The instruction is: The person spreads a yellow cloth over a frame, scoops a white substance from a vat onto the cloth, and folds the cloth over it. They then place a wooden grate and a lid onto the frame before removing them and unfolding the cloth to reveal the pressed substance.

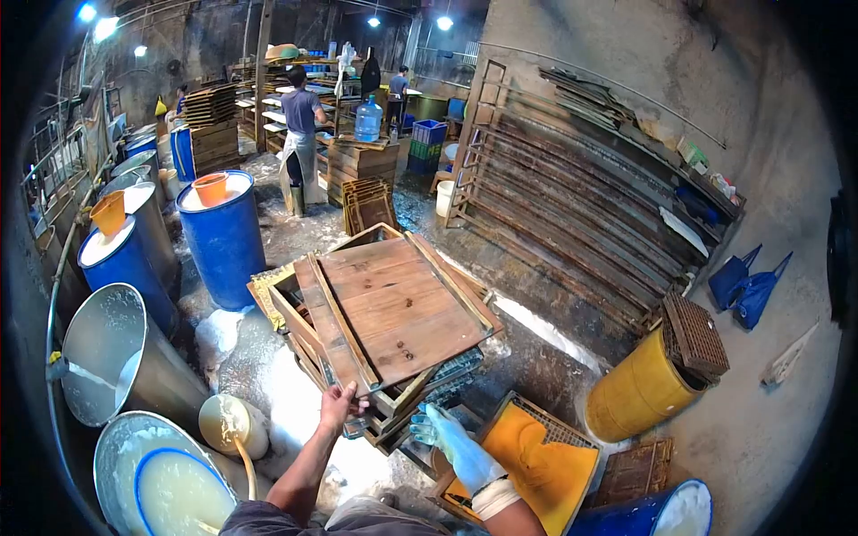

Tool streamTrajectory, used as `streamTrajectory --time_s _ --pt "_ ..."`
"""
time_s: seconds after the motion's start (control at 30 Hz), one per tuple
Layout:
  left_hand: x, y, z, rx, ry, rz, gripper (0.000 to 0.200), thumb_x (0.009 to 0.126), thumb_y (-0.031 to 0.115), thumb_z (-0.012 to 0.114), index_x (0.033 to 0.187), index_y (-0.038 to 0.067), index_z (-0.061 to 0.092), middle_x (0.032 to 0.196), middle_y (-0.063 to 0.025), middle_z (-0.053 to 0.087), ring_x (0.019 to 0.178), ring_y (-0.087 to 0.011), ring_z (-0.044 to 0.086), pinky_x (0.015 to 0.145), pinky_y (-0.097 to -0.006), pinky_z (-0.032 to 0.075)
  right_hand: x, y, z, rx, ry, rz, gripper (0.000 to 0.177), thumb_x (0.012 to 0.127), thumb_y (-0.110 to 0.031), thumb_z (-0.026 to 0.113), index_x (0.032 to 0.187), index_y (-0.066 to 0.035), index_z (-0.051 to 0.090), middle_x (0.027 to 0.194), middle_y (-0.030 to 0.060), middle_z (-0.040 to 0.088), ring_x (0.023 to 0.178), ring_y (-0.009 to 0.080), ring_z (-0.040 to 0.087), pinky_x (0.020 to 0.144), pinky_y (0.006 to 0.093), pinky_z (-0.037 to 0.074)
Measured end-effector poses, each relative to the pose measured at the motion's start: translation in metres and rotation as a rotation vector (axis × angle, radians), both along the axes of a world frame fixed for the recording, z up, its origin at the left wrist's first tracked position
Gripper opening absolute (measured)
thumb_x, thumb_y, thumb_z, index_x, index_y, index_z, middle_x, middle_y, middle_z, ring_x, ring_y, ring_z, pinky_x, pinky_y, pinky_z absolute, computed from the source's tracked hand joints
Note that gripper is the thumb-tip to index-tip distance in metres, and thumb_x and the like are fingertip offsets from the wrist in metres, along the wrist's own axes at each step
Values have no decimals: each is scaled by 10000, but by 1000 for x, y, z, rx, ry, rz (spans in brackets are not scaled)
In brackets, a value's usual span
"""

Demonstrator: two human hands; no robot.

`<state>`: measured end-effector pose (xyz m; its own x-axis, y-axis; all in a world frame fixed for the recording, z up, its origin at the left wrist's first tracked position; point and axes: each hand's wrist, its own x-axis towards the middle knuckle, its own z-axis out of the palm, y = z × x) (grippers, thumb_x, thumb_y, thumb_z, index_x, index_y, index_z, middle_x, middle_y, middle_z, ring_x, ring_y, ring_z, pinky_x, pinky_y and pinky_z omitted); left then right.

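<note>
My left hand (335, 407), bare, has its fingers closed around the near left corner of a wooden board (384, 299). The board has a batten along each side and lies at an angle on top of a stack of wooden frames (299, 317). To the right of it, my right hand (445, 431) wears a pale blue glove with a white cuff. Its fingers are stretched out beside the near edge of the stack, and nothing shows in them. Just past that hand, a yellow-orange cloth (536, 460) lies in a crate-like frame on the floor.
Metal vats (112, 357) and blue drums (222, 241) stand along the left. A yellow barrel (635, 384) with a grid crate (693, 335) on it is at the right, near a wall rack (572, 188). A person in an apron (299, 134) stands further back.
</note>
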<state>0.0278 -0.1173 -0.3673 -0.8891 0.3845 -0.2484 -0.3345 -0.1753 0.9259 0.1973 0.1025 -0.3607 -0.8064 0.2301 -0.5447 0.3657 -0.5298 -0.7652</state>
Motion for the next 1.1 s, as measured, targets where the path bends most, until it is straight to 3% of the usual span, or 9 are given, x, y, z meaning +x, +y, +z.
streamTrajectory --time_s 0.27,0.37,0.4,0.5,0.57,0.63,0.73,0.77,1.1 --pt "138 51 28 159 -17 -210 301 995 249 596 1057 -45 583 895 -154 717 713 -246 725 580 -336 595 15 21 -5 -126 -9 -212 453 971 -494 558 1109 -68 623 913 92 675 793 253 684 726 406 580" --pt "157 42 61 -106 61 -830 402 978 363 608 1058 -30 613 967 -151 723 800 -240 715 658 -358 572 41 35 8 -75 5 -399 225 936 -282 628 1004 -67 640 826 82 674 677 232 669 609 383 570" --pt "145 39 67 -111 55 -831 402 978 363 608 1058 -30 613 967 -151 723 800 -240 715 658 -358 572 51 44 8 -90 -5 -427 200 924 -234 629 1018 -58 640 853 92 687 683 238 676 611 385 573" --pt "83 17 103 -504 1067 -60 295 868 256 696 1010 5 632 905 -189 650 763 -363 633 674 -443 503 80 66 -23 -72 105 -501 209 909 -193 621 1050 -39 641 923 118 707 750 260 697 660 389 583" --pt "19 -4 114 -588 1139 369 211 858 146 660 1004 0 617 1033 -204 627 1016 -389 577 884 -485 446 105 78 -15 -44 58 -470 212 906 -174 615 1061 -33 640 943 125 709 781 264 701 691 392 584" --pt "-42 -23 86 -859 1232 593 394 866 227 696 1144 -30 589 1106 -241 615 1041 -418 582 916 -487 460 120 82 -19 -44 90 -457 201 896 -129 609 1073 -36 641 994 128 706 862 265 700 762 393 581" --pt "-84 -45 57 -957 465 -32 650 870 570 591 1140 -16 660 1058 -273 676 1005 -422 652 880 -464 507 139 80 -23 -47 88 -539 240 856 -57 657 1095 -38 637 1012 107 692 883 284 693 772 440 582" --pt "-77 -45 50 -943 520 49 677 839 618 563 1098 6 696 985 -270 697 995 -410 670 881 -470 510 146 82 -24 -50 90 -545 240 856 -57 657 1095 -38 637 1012 107 692 883 284 693 772 440 582" --pt "65 -21 67 -650 513 -150 460 744 274 646 1036 -81 657 887 -192 699 830 -253 666 801 -368 522 267 70 -94 -38 -69 -782 321 896 -137 653 1208 -78 609 1143 105 649 966 284 668 813 448 577"
